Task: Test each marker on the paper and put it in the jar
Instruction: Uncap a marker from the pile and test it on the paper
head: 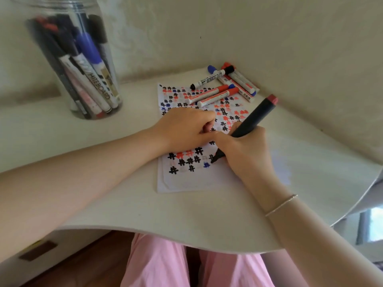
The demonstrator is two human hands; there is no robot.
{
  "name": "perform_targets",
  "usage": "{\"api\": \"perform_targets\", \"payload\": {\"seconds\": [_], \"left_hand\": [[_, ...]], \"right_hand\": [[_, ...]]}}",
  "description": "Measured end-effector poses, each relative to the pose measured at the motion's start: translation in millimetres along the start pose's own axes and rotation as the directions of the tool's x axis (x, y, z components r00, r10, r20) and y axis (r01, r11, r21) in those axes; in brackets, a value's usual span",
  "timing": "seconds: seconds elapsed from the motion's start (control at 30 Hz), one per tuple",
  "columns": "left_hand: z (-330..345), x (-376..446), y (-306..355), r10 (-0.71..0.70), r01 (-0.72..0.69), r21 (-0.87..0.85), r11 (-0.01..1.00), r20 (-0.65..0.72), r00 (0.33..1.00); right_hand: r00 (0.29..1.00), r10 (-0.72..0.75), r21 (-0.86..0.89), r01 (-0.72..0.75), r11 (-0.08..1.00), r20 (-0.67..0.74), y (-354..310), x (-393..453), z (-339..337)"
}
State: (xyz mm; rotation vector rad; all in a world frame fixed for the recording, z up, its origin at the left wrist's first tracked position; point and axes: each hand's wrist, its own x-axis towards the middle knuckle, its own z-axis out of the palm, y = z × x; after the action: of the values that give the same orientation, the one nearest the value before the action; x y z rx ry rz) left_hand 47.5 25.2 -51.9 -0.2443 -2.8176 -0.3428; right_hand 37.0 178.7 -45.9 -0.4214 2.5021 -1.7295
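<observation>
My right hand (246, 154) grips a black marker (252, 119) with a pink end, its tip touching the paper (186, 181) among black, red and blue hash marks. My left hand (184, 127) lies on the paper with its fingers curled; whether it holds anything is hidden. A clear jar (83, 65) with several markers in it stands at the far left. A pile of loose markers (226, 85) in red, blue and black lies at the paper's far end.
The white table (145, 210) meets the wall (248, 27) at the back and right. Its curved front edge runs just above my lap in pink cloth (165, 266). A thin bracelet (281, 204) is on my right wrist.
</observation>
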Motion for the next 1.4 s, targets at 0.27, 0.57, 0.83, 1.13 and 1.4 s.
{"api": "perform_targets", "payload": {"seconds": [0.27, 0.57, 0.83, 1.13, 1.4], "left_hand": [[0.7, 0.2, -1.7, -0.005, 0.005, -0.003, 1.0, 0.003, 1.0], [3.6, 1.8, -5.7, 0.014, -0.014, 0.013, 1.0, -0.001, 1.0], [2.3, 1.9, -3.5, 0.019, -0.019, 0.015, 1.0, -0.001, 1.0], [0.3, 1.1, -2.6, 0.018, -0.018, 0.011, 1.0, 0.009, 1.0], [0.6, 1.5, -1.5, 0.019, -0.019, 0.012, 1.0, 0.008, 1.0]], "right_hand": [[0.998, -0.053, -0.057, 0.051, 0.997, -0.033, 0.6, -0.8, 3.1], [0.999, -0.038, 0.017, 0.037, 0.999, 0.039, -1.0, -3.0, 0.7], [0.998, -0.054, -0.016, 0.054, 0.998, -0.018, 1.0, -2.0, 0.3], [0.999, -0.05, -0.021, 0.049, 0.999, -0.015, -0.1, -2.7, 2.5], [0.999, -0.02, 0.017, 0.021, 1.0, -0.034, -0.6, -1.4, -0.8]]}}
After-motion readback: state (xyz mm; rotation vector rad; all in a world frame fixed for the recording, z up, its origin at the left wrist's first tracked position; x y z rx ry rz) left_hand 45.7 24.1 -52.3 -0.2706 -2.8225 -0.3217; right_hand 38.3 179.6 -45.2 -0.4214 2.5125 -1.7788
